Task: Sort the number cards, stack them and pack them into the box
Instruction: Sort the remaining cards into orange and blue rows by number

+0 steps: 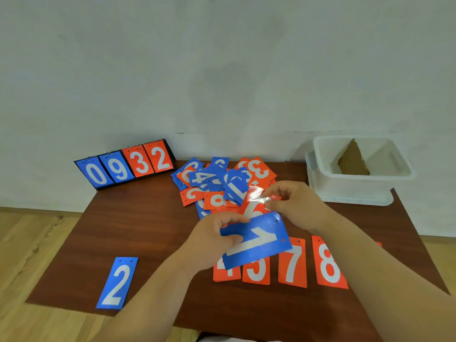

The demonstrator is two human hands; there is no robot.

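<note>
Number cards lie spread over a dark brown table [123,230] that fills the lower half of the frame, with a pale wall [222,70] behind it and a wooden floor [24,243] at the left.

At the upper right of the table stands a white plastic box [350,187], open at the top, with a piece of brown cardboard [352,159] leaning inside it. At the table's upper left corner a flip scoreboard [125,164] stands tilted back, showing blue 0 and 9 and red 3 and 2.

A loose pile of cards [217,183], blue and red mixed and overlapping at all angles, lies at the centre of the table's far side, between the scoreboard and the box.

Toward the lower right, red cards lie in a row side by side: a red 4 [225,274], a red 5 [256,272], a red 7 [293,262] and a red 8 [329,264], the last partly hidden by the right forearm. A blue 2 [117,283] lies alone at the lower left, well apart from the rest.

In the middle, the left hand [209,240] grips a blue 1 [256,240] by its left end, thumb on top and fingers curled beneath; the card is turned sideways above the row, hiding the tops of the 4 and 5. Just above it, the right hand [293,203] pinches the upper edge of a red card [254,203] between thumb and fingertips; glare and the blue 1 hide its number.
</note>
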